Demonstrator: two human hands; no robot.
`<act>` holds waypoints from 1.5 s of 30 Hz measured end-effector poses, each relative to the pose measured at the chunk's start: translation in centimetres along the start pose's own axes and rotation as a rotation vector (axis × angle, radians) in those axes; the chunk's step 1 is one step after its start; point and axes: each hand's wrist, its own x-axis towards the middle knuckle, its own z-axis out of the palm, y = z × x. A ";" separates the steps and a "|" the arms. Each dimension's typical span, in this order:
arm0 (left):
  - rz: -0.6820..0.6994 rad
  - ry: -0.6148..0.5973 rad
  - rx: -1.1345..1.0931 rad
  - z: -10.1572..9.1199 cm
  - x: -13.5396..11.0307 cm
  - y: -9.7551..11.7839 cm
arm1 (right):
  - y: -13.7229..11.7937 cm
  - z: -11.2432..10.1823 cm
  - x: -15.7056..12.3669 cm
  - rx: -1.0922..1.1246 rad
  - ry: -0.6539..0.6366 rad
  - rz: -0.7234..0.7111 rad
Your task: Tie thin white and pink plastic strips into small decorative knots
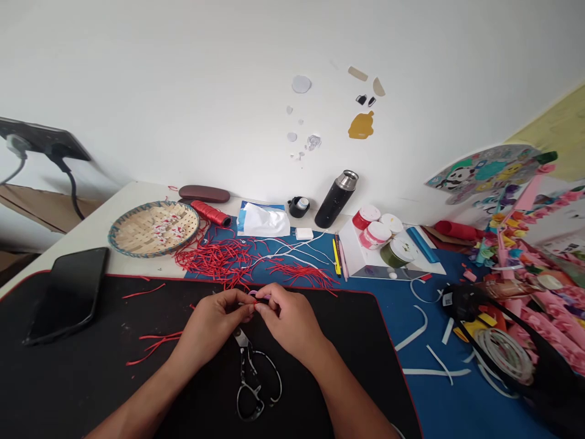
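My left hand [214, 323] and my right hand [287, 317] meet over the black mat [91, 378], fingertips pinched together on a short piece of red cord [256, 301]. Black-handled scissors [253, 378] lie on the mat just below and between my wrists. A heap of cut red cords [219, 259] lies right behind my hands, with another bunch [304, 274] to its right. A few loose red strands [153, 344] rest on the mat left of my left hand.
A woven basket [153, 228] with small pieces, a red cord spool [211, 213], a tissue pack [262, 219], a black flask [337, 198], paint jars [377, 228] and a dark phone [68, 292] stand around. Colourful paper crafts [534, 256] crowd the right side.
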 end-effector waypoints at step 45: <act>-0.130 -0.088 -0.234 -0.3 0.4 0.6 | -0.5 -0.7 -0.3 -0.190 -0.104 -0.140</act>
